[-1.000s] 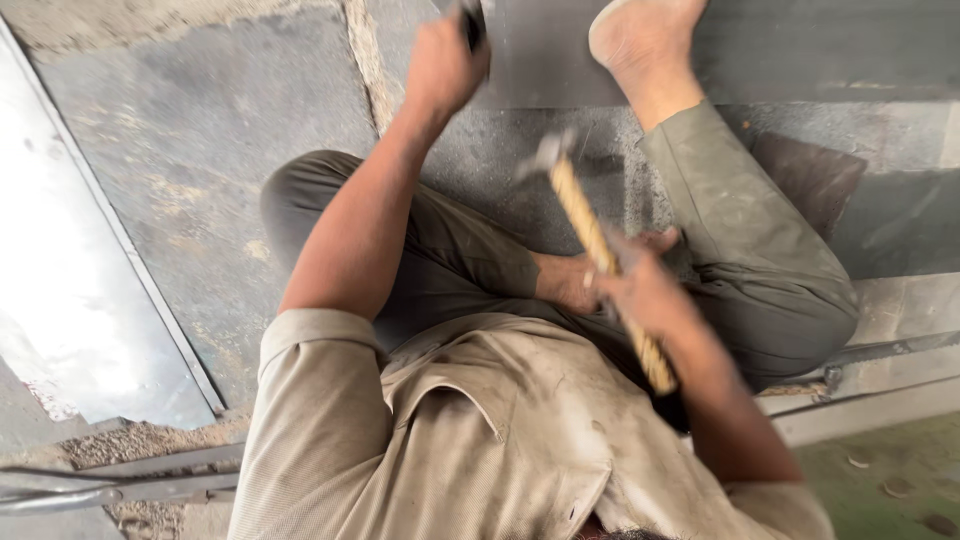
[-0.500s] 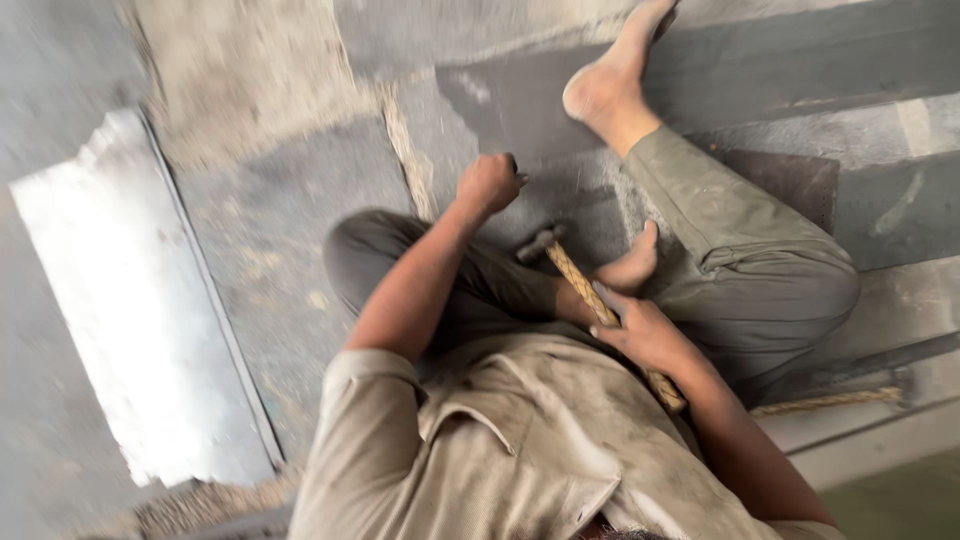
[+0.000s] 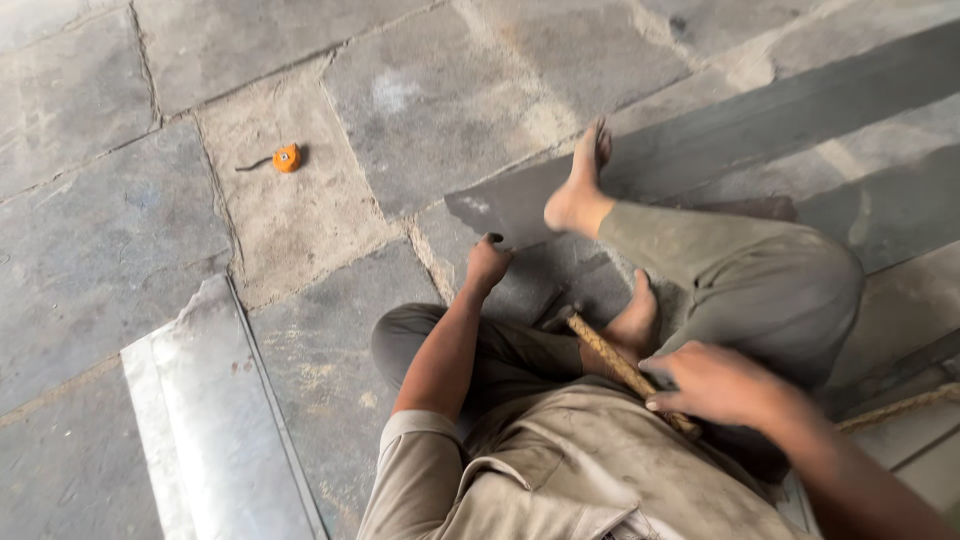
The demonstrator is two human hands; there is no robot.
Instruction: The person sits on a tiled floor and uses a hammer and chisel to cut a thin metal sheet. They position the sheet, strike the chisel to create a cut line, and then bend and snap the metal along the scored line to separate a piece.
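Left grip (image 3: 487,262) first: fingers curled tight around something small and dark, only a black tip poking out on top, pressed down at the edge of the grey stone slab (image 3: 510,205), and what kind of tool it is I can't make out. Far out on the left there's a shiny metal sheet (image 3: 215,400) lying flat on the stone floor (image 3: 90,210), and a little orange tape measure (image 3: 287,157) sits well apart on a pale paving block. Moving across, the person's down on the floor, one leg folded under, the other stretched out with a bare foot (image 3: 580,190) planted right on that slab. Between the legs, there's the hammer (image 3: 610,355), its wooden handle running diagonally, dark head low near the slab just beside the left fist. And over to the right, the right grip (image 3: 715,385) is clamped on the lower end of that handle, fingers wrapped over it, above the lap
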